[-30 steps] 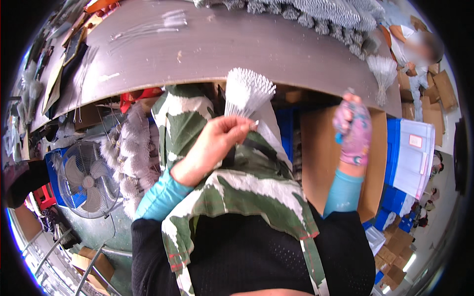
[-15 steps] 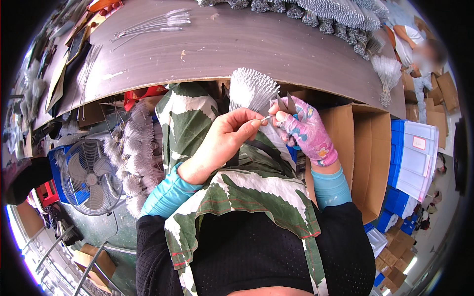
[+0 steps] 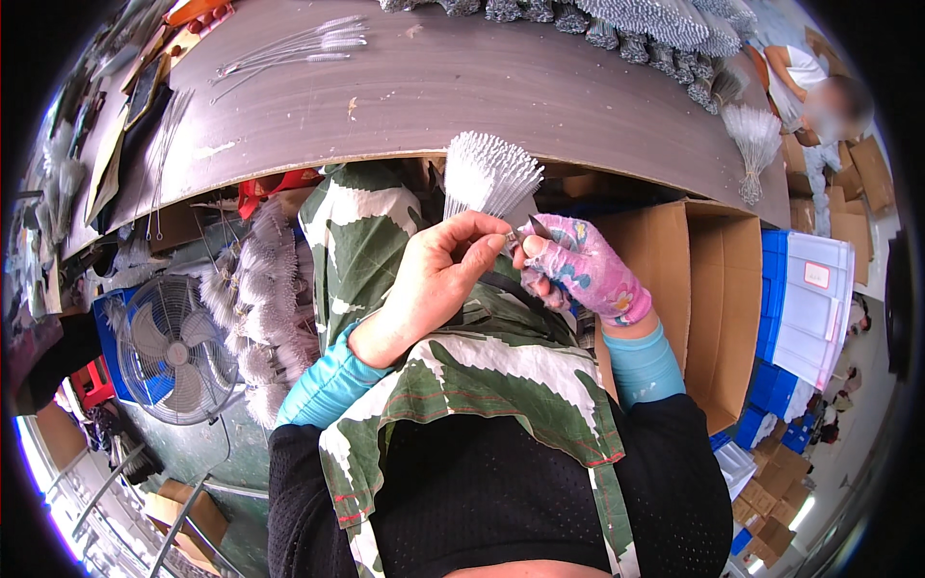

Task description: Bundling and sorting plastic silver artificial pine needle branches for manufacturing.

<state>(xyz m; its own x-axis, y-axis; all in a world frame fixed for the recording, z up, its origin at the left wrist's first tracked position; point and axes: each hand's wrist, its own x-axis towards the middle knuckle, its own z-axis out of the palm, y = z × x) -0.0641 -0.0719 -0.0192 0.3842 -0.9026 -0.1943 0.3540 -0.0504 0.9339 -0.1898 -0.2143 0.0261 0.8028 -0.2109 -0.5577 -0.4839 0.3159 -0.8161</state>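
Observation:
A fan-shaped bundle of thin wire brushes with white bristles stands upright at the table's near edge, above my lap. My left hand, bare, is closed in a pinch just below the bristles, at the bundle's gathered neck. Close against it, my right hand wears a pink patterned glove with bare fingertips. It is closed on scissors, of which only a dark blade tip shows; the rest is hidden by the glove. Both hands' fingertips meet at the neck, and what lies between them is too small to make out.
Several loose wire brushes lie on the brown table. Piled brush bundles fill its far right, with one bundle near the right edge. An open cardboard box stands right; a fan and hanging brushes are left.
My right hand has moved slightly left and turned in toward my left fingertips. The scissors' blades, spread and pointing up before, are now mostly hidden. My left hand keeps its pinch.

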